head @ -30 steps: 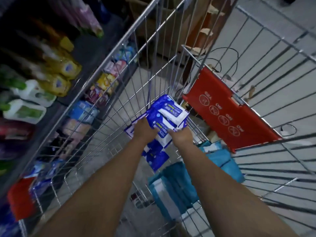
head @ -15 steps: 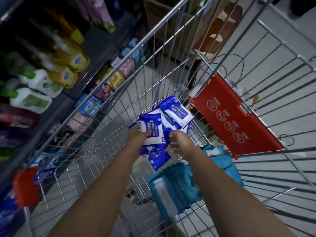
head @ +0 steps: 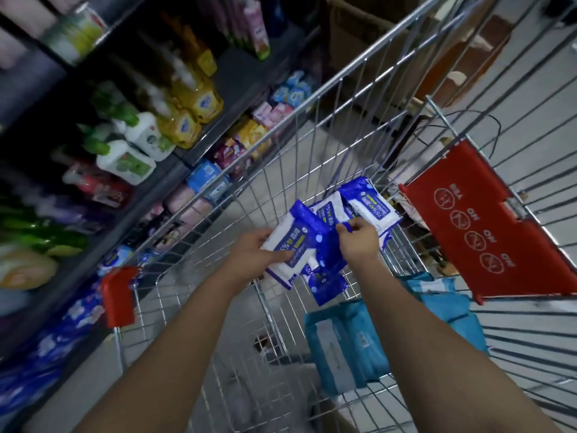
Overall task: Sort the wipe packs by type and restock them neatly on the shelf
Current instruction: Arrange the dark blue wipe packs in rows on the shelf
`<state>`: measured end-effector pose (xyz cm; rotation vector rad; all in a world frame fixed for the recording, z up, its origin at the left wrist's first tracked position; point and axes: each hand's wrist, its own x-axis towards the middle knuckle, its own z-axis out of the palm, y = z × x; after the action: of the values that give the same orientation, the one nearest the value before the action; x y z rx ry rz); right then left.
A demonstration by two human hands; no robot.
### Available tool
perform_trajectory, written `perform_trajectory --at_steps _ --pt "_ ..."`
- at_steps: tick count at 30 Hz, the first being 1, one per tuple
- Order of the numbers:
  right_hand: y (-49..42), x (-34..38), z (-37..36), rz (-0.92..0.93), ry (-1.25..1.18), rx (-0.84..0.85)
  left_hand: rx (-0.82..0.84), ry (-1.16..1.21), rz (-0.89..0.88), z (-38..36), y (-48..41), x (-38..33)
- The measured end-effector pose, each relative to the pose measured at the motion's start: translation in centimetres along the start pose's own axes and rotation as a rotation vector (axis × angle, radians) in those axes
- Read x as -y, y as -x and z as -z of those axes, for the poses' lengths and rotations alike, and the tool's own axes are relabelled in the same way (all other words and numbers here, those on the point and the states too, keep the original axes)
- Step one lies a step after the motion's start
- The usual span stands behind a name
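1. Inside the wire basket of a shopping cart [head: 315,103] drawn up beside a stocked store shelf [head: 243,73], a person's two bare hands worked at a bunch of blue-and-white wipe packs.
2. The left hand [head: 251,254] gripped a wipe pack [head: 292,245] by its left edge. Its thumb lay across the white printed face, and the pack was tilted and lifted clear of the basket floor.
3. The right hand [head: 359,242] pinched the crinkled blue edge of a second pack [head: 329,248], thumb and fingers closed on the wrapper. That pack sat just behind the first and touched it.
4. Further blue packs [head: 371,207] of the same design fanned out beyond the right hand, toward the far corner of the basket.
5. One lower pack [head: 327,289] showed beneath both hands; whether it hung from the bunch or rested on something could not be told.
6. Several teal packs [head: 343,345] lay deeper in the basket near the right forearm, apart from the blue ones.
7. A red flap [head: 487,232] printed with white circular symbols stood on the cart's right side, and a red cap [head: 118,295] covered a corner of its rim on the left.
8. On the shelf stood yellow bottles [head: 193,104] and white jugs [head: 131,157] with green caps. Small coloured packets [head: 249,135] sat on a lower tier, all blurred.
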<state>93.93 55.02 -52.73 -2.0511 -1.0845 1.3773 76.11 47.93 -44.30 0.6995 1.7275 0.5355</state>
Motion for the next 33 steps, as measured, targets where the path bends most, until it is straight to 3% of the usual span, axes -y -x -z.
perform_trajectory --at_steps 3,7,11,15,19,23,27,33 --pt "2.5 2.3 1.1 0.166 -0.088 -0.030 -0.048 -0.022 -0.124 2.1 2.6 -1.9" --pt "7.6 8.1 4.8 0.192 -0.277 0.007 -0.076 -0.002 -0.295 7.0 8.0 -5.5" --pt "14.8 14.6 7.1 0.114 -0.497 0.189 -0.081 0.026 -0.468 13.7 14.4 -8.3" --pt "25.6 21.9 5.4 0.153 -0.665 0.381 -0.114 0.053 -0.672 22.6 22.1 -9.4" --pt "36.6 27.8 -1.4 0.232 -0.704 0.612 -0.231 0.092 -0.758 34.5 29.2 -7.0" --pt "45.0 32.9 -11.4 0.273 -0.526 0.799 -0.406 0.157 -0.777 47.1 35.9 -3.6" --pt "50.9 37.2 -20.7 0.352 -0.356 0.883 -0.594 0.305 -0.707 57.9 40.6 0.6" --pt "55.5 41.2 -29.7 0.452 -0.213 0.971 -0.665 0.592 -0.618 67.1 42.0 4.7"
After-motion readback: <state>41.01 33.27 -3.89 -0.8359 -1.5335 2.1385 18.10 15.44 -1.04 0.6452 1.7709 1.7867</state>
